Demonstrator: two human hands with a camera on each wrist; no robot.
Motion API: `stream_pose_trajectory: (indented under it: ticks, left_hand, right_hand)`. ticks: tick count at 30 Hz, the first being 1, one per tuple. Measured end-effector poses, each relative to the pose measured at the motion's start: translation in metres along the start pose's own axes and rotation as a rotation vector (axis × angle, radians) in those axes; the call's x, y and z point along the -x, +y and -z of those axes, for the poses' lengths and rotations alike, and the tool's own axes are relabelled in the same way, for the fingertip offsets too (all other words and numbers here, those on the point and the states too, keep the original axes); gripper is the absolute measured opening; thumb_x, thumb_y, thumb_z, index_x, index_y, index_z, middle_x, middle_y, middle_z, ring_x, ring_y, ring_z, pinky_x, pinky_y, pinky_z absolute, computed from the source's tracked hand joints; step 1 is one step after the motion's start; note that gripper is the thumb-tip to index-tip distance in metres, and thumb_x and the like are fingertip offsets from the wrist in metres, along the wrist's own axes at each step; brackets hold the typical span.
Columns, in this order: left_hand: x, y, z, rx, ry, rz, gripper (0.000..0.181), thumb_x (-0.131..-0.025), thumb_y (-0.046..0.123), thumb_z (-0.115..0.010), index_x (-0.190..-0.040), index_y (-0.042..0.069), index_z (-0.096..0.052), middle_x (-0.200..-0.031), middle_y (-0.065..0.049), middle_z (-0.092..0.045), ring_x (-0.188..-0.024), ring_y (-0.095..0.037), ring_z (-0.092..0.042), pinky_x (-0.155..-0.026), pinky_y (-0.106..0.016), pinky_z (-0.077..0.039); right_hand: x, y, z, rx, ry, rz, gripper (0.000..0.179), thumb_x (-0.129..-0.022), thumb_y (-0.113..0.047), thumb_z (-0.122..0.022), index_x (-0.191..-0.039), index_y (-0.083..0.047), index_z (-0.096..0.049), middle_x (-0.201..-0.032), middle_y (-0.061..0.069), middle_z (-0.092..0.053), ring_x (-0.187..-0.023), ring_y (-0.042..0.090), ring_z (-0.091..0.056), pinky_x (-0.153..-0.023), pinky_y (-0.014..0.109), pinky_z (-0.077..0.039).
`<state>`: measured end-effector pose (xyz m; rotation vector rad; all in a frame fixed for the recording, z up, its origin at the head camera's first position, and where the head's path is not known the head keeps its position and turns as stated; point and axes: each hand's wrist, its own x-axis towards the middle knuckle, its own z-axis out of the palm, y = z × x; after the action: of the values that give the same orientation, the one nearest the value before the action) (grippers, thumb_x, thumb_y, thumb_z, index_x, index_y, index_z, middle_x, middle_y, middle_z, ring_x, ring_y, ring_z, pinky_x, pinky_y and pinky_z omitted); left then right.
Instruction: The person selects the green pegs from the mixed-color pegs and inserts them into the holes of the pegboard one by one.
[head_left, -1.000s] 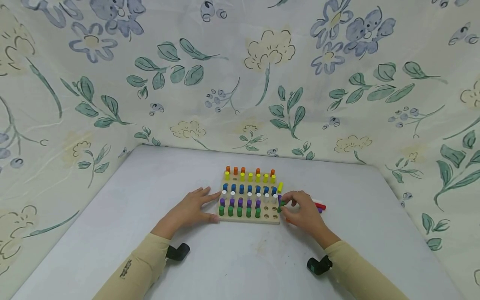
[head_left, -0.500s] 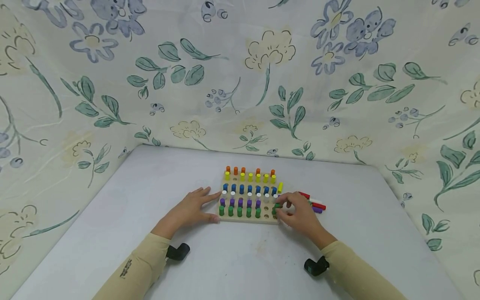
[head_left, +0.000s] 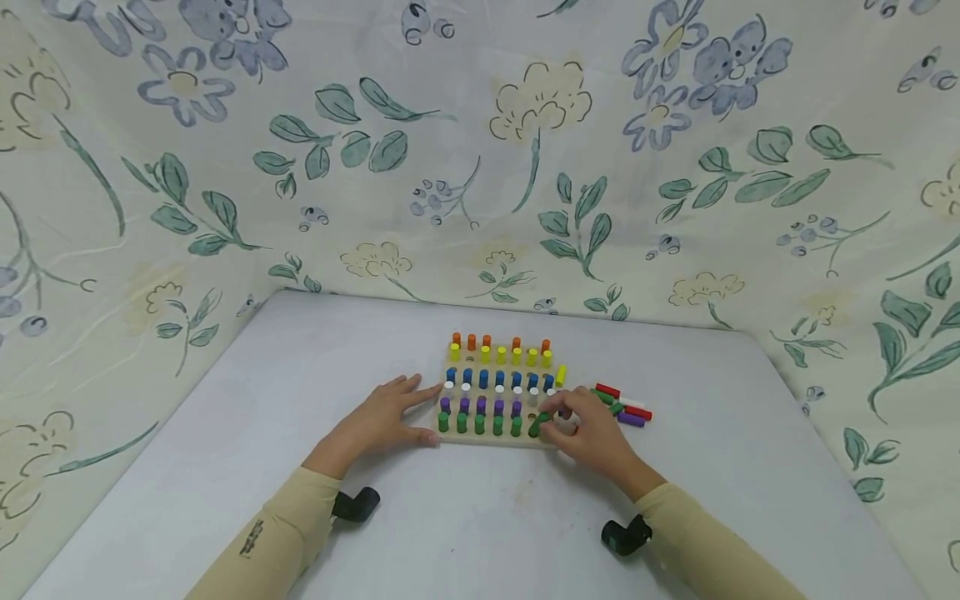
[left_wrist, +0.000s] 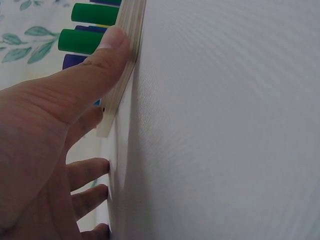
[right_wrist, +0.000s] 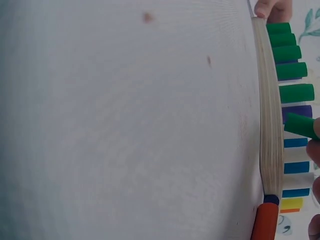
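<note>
A light wooden pegboard [head_left: 487, 440] lies mid-table, with rows of upright pegs in orange, yellow, blue, white, purple and green. My right hand [head_left: 592, 429] pinches a green peg [right_wrist: 298, 125], tilted, above the front row of the board. That peg's lower end is just right of the last standing green peg [head_left: 516, 426]; whether it has entered a hole I cannot tell. At the board's left side rests my left hand [head_left: 375, 417], fingers spread. Its thumb [left_wrist: 114, 45] touches the board's edge near the front corner.
Loose pegs lie right of the board, among them a yellow peg [head_left: 561, 375], a red peg [head_left: 637, 412] and a purple peg [head_left: 632, 421]. An orange-red peg [right_wrist: 265, 222] lies beside the board's edge. Floral cloth [head_left: 480, 167] hangs behind the white table [head_left: 337, 333].
My right hand has moved left with the green peg, from beside the board's right edge to over its front row. More loose pegs now show behind it. My left hand has stayed put.
</note>
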<state>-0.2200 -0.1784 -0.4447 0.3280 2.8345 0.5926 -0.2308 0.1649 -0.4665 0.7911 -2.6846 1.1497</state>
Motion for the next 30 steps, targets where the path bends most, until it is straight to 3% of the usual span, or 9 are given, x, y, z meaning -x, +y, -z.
stream_pose_trajectory:
  ticks: [7, 19, 30]
  left_hand:
    - [-0.0001, -0.0007, 0.0000, -0.004, 0.003, -0.008, 0.087, -0.083, 0.057, -0.077, -0.156, 0.023, -0.044, -0.164, -0.021, -0.028, -0.151, -0.047, -0.018, -0.117, -0.069, -0.022]
    - [-0.0001, -0.0017, -0.0011, 0.002, 0.006, -0.016, 0.088, -0.083, 0.058, -0.077, -0.156, 0.023, -0.044, -0.164, -0.021, -0.028, -0.152, -0.047, -0.017, -0.117, -0.069, -0.021]
    - [-0.0009, -0.0028, -0.0023, -0.005, 0.006, -0.011, 0.087, -0.083, 0.057, -0.078, -0.156, 0.023, -0.044, -0.164, -0.021, -0.028, -0.152, -0.047, -0.017, -0.117, -0.069, -0.021]
  right_hand:
    - [-0.0006, -0.0025, -0.0011, 0.033, -0.022, -0.019, 0.019, -0.088, -0.020, -0.078, -0.106, -0.025, -0.073, -0.090, -0.013, -0.059, -0.087, 0.012, -0.051, -0.069, 0.026, -0.049]
    - [-0.0030, -0.0002, -0.0046, 0.106, -0.070, 0.075, 0.017, -0.090, -0.019, -0.078, -0.106, -0.024, -0.075, -0.096, -0.019, -0.069, -0.091, 0.008, -0.053, -0.077, 0.029, -0.053]
    - [-0.0008, -0.0021, -0.0041, 0.119, -0.077, 0.013, 0.029, -0.090, -0.021, -0.079, -0.118, -0.025, -0.073, -0.096, -0.018, -0.065, -0.092, 0.007, -0.053, -0.080, 0.031, -0.053]
